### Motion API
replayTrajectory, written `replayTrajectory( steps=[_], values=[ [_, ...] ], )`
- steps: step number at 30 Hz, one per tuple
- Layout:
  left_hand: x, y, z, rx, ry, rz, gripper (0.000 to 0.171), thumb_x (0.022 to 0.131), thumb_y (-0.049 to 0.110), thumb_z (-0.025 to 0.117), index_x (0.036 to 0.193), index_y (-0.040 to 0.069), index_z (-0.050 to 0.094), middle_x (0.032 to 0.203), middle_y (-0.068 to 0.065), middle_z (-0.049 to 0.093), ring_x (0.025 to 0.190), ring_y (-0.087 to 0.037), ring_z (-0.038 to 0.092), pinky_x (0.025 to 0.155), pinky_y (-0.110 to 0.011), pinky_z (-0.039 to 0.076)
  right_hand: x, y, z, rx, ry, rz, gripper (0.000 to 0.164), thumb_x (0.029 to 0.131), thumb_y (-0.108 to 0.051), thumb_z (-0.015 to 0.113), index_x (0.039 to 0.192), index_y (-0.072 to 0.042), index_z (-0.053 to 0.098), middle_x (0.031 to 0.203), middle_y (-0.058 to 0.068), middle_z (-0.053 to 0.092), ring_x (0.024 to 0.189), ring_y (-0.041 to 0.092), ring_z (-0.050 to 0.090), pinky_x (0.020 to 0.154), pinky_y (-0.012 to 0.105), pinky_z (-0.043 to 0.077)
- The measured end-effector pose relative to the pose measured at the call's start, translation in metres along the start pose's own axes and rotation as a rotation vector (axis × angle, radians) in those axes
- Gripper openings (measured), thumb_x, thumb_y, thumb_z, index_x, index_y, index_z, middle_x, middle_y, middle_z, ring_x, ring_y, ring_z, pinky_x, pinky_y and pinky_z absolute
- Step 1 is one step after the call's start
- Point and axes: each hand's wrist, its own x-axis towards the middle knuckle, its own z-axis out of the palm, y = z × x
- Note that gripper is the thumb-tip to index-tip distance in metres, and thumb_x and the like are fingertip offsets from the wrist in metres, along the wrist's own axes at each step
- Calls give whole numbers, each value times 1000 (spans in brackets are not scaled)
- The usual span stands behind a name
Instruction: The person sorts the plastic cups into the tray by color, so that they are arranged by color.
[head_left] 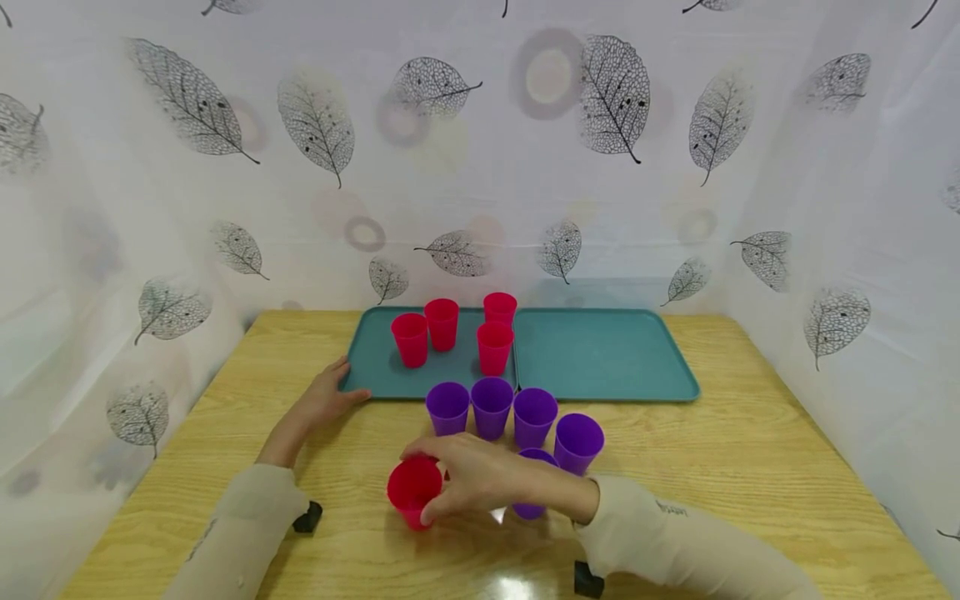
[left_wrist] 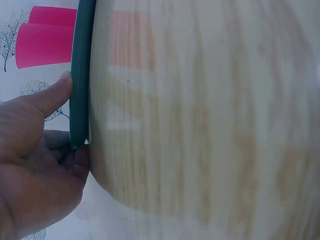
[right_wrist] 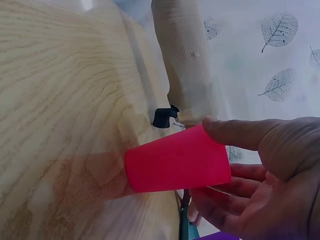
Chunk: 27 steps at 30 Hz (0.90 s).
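My right hand (head_left: 480,471) holds a red plastic cup (head_left: 415,487) by its rim, thumb on the near side and fingers across the far side. This cup (right_wrist: 175,160) is mouth up, just at or above the wooden table; whether its base touches cannot be told. At the left end of the left teal tray (head_left: 382,379) is my left hand (head_left: 327,397). Its thumb and fingers grip the tray's edge, as the left wrist view shows. Four-sided and shallow, that tray bears several red cups (head_left: 412,342). Purple cups (head_left: 491,410) stand in front of the trays, one partly hidden behind my right forearm.
A second teal tray (head_left: 603,354) adjoins the first on the right, its surface bare. Behind both hangs a white leaf-patterned curtain (head_left: 465,192), which also runs along the sides. The wooden table (head_left: 720,483) extends to the right and toward the front.
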Motion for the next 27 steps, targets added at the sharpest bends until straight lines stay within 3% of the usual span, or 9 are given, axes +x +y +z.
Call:
replayTrajectory(
  steps=[7, 13, 19, 27],
  values=[
    [1, -2, 0, 0, 8, 18, 80, 103, 21, 67, 150, -25, 21, 161, -41, 13, 149, -57, 13, 121, -63, 17, -3, -6, -3, 66, -42, -53, 70, 81, -22, 91, 143, -11, 61, 126, -7, 67, 91, 3, 58, 76, 15, 51],
    [3, -5, 1, -13, 4, 12, 80, 103, 21, 67, 150, -24, 21, 161, -41, 13, 149, -57, 12, 122, -63, 16, -3, -16, -18, 154, -23, -115, 67, 81, -18, 91, 140, -8, 63, 119, -8, 67, 101, -2, 57, 85, 20, 55],
    [4, -6, 1, -25, 4, 14, 79, 102, 19, 67, 150, -25, 21, 161, -41, 12, 149, -57, 11, 122, -62, 15, -5, -28, -41, 208, 19, -111, 66, 79, -20, 92, 138, -10, 64, 108, -12, 64, 96, 0, 59, 86, 23, 56],
    [5, -7, 1, -24, 8, 18, 79, 102, 18, 67, 149, -26, 21, 161, -42, 12, 149, -57, 13, 122, -62, 17, -7, -36, -83, 227, 116, -94, 62, 83, -24, 89, 138, -9, 64, 115, -8, 69, 103, 8, 63, 91, 30, 56]
  ],
)
